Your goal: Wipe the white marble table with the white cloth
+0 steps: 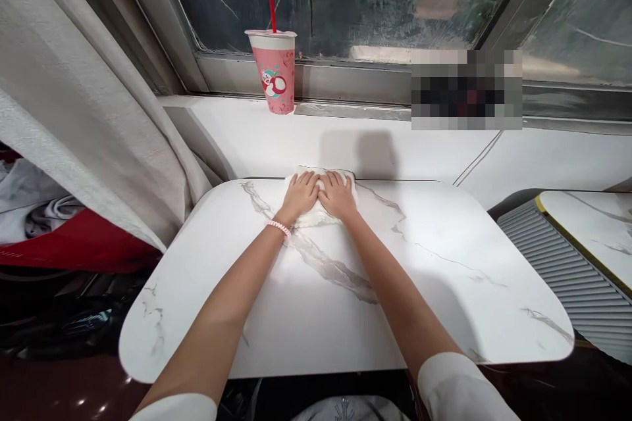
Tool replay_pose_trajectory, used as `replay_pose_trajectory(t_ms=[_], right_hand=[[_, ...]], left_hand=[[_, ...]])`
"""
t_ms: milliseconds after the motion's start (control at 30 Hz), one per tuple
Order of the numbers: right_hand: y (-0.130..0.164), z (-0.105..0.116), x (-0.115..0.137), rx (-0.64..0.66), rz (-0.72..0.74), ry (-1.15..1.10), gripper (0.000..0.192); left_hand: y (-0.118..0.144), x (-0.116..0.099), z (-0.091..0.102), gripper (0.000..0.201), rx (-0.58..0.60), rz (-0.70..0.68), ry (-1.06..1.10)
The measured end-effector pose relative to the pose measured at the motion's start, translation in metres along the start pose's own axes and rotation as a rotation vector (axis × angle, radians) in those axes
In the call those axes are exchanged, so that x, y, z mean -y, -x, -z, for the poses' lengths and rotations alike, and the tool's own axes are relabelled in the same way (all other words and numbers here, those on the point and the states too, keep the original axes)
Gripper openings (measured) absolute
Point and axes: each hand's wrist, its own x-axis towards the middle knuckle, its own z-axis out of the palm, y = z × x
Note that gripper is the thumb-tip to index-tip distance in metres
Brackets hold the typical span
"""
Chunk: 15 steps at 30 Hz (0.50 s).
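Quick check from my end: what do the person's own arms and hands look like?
Both the left hand and right hand are ungloved. A pale pink, ridged band circles the left wrist; the right wrist is bare. White sleeves end on both arms.

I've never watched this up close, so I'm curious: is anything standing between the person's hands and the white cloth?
Nothing visible does: the left hand and right hand both rest directly on the white cloth, at the far edge of the table. The pink cup stands beyond it, by the window.
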Motion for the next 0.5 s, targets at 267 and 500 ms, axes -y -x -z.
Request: replay_pose_trajectory(t_ms=[267, 500], right_hand=[[0.023, -0.014, 0.049, -0.032, -0.001, -0.03, 0.049], [0.131, 0.005, 0.073, -0.002, 0.029, 0.002, 0.052]], left_hand=[[0.038, 0.028, 0.02, 0.048, 0.055, -0.008, 0.001], [0.138, -0.029, 0.039, 0.048, 0.015, -0.059, -0.02]])
